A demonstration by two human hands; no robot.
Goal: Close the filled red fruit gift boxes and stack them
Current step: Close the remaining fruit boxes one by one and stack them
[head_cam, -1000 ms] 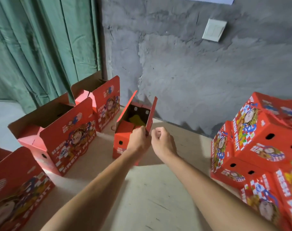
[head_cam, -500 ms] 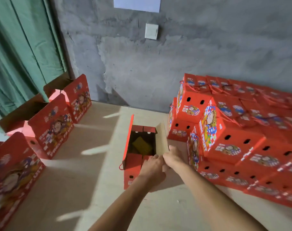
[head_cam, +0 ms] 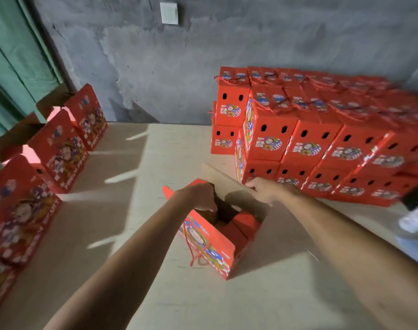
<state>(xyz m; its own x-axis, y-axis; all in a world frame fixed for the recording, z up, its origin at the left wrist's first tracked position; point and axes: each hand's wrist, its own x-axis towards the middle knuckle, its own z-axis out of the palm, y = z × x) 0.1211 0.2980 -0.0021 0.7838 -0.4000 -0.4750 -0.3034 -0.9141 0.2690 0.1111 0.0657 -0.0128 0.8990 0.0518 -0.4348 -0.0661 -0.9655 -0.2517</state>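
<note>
An open red fruit gift box [head_cam: 215, 244] sits turned at an angle on the tan table [head_cam: 136, 186], just left of the stack. My left hand [head_cam: 200, 196] grips its near printed flap at the top edge. My right hand [head_cam: 265, 190] holds the edge of the far brown flap [head_cam: 223, 178], which leans over the opening. The inside of the box is dark and its contents are hidden. A red cord handle hangs from the printed side.
A large two-layer stack of closed red boxes [head_cam: 322, 139] fills the right of the table against the grey wall. Several open red boxes [head_cam: 57, 148] line the left edge beside a green curtain [head_cam: 15, 55]. A white object [head_cam: 415, 220] lies at the far right.
The box has been drawn toward me and rotated, ending up near the stack. My view has swung right. Both hands have stayed on its flaps.
</note>
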